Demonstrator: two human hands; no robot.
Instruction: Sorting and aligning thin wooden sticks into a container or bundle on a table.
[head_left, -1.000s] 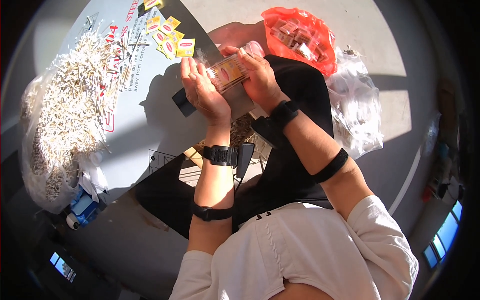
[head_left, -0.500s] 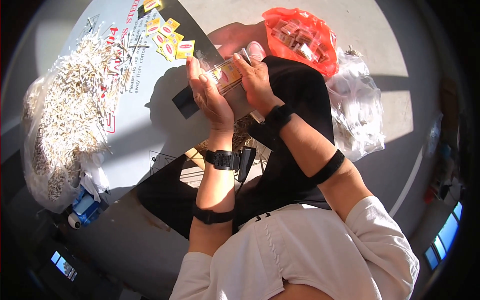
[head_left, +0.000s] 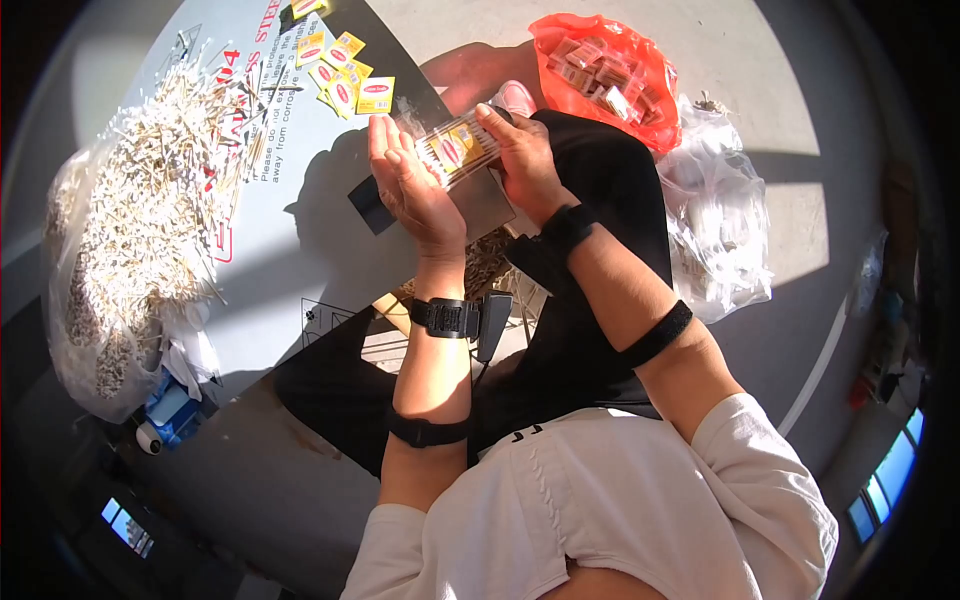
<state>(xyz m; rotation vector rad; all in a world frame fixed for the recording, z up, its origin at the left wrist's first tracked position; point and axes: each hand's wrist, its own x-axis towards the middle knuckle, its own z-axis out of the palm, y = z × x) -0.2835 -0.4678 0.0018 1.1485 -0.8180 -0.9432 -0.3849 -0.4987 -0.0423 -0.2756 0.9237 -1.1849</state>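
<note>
My right hand (head_left: 527, 165) grips a clear pack of cotton swabs (head_left: 459, 149) with a yellow label card inside, its thumb lying over the pack's right end. The white swab tips at the left end face my left hand (head_left: 418, 195). That hand is open, its fingers stretched out flat and the palm turned toward those tips; whether it touches them I cannot tell. Beyond the hands, several loose yellow label cards (head_left: 375, 95) are scattered on the table (head_left: 270, 290). Below my left fingers lies a dark flat piece (head_left: 371, 205) at the table's edge.
A large heap of loose cotton swabs (head_left: 140, 220) spills from a clear bag at the left. Far right, a red plastic bag (head_left: 667, 125) holds several filled packs. Beside it stands a white translucent bag (head_left: 715, 215). A blue object (head_left: 178, 412) sits at the lower left.
My right hand has shifted slightly right, and more of the pack's label shows. The left fingers stay outstretched, now a little farther from my right hand.
</note>
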